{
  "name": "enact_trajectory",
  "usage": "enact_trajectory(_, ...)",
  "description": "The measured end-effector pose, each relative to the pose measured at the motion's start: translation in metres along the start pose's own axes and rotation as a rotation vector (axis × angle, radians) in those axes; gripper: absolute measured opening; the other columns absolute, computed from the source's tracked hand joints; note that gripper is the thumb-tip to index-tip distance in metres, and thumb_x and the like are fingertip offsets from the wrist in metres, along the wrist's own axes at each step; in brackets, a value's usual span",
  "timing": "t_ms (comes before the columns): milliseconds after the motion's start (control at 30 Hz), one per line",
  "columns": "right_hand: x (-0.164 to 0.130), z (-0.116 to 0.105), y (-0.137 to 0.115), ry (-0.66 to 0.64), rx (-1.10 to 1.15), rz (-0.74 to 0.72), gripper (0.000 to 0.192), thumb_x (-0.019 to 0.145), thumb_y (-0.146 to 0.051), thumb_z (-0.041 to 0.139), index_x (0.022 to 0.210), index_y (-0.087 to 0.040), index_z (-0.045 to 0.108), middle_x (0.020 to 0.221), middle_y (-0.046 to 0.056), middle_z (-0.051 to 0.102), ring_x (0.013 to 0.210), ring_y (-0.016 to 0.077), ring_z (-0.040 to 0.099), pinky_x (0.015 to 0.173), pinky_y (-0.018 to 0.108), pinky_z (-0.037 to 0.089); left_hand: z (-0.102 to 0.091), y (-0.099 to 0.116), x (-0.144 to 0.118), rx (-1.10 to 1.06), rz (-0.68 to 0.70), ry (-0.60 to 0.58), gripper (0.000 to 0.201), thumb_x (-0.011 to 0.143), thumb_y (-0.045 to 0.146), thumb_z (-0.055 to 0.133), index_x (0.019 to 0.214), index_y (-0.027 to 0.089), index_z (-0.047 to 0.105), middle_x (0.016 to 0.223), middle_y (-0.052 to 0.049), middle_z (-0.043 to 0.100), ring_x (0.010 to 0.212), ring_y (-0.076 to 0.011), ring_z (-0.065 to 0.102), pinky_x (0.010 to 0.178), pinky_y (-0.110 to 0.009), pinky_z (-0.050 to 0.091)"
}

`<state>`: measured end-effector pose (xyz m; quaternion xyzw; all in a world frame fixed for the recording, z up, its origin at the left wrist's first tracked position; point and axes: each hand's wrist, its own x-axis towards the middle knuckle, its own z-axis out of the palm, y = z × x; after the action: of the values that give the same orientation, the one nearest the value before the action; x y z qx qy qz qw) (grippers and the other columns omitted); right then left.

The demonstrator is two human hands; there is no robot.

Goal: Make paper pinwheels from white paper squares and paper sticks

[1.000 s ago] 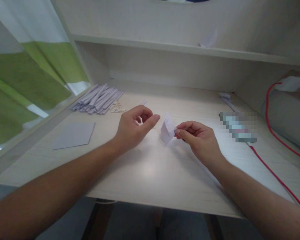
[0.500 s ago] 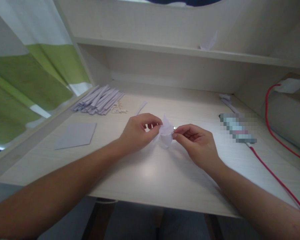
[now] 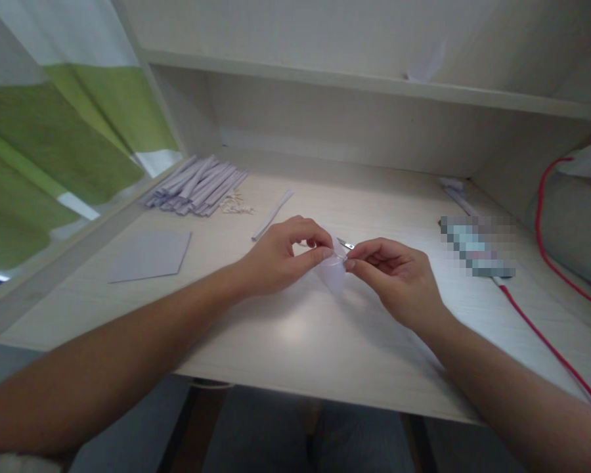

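Observation:
Between my hands is a small folded piece of thin white paper (image 3: pixel 333 276), held just above the desk. My left hand (image 3: pixel 288 256) pinches its upper left edge between thumb and fingertips. The fingertips of my right hand (image 3: pixel 396 276) are closed at its right edge, where a fine pale strand seems to run; its details are too small to tell. Just behind the paper shows a small metal tool (image 3: pixel 346 244), partly hidden by my right fingers. A narrow folded paper strip (image 3: pixel 273 215) lies beyond my left hand.
A pile of folded paper strips (image 3: pixel 197 187) lies at the back left, with short cream-coloured bits (image 3: pixel 236 203) beside it. Nearer is a square paper sheet (image 3: pixel 152 257). On the right lie a blurred phone (image 3: pixel 475 246) and a red cable (image 3: pixel 542 341). A shelf (image 3: pixel 325 79) spans the back.
The view has tilted slightly down. The paper has turned between my fingers and its pointed part now hangs downward. More of the metal tool and the paper strip behind my left hand shows.

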<state>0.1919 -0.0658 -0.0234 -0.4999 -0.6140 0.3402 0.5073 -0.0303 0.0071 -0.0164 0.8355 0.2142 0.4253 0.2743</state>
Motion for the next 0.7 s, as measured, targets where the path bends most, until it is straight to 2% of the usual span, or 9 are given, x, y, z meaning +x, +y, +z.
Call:
enact_trajectory(367,-0.0025,-0.0007,-0.0041,-0.045,-0.009,-0.018,0.006,0.086,-0.025,0.085,0.088,-0.028,0.080,0.087,0.001,0.079,0.077,0.0194,0.070,0.070,0.035,0.054,-0.0017,0.0045,0.0018,-0.113,-0.103,-0.042,0.007,0.090,0.017,0.072,0.084,0.019,0.075,0.086,-0.001,0.074,0.085,-0.0149,0.066,0.083,-0.029,0.051)
enact_trajectory(700,-0.0039,-0.0002,-0.0059,-0.081,-0.020,-0.018,0.005,0.088,-0.029,0.084,0.090,-0.028,0.080,0.088,0.002,0.078,0.080,0.0221,0.071,0.074,0.039,0.058,-0.0031,0.0102,0.0026,-0.093,-0.128,-0.095,0.008,0.088,0.019,0.071,0.081,0.020,0.075,0.083,-0.001,0.074,0.084,-0.0165,0.066,0.083,-0.032,0.052)
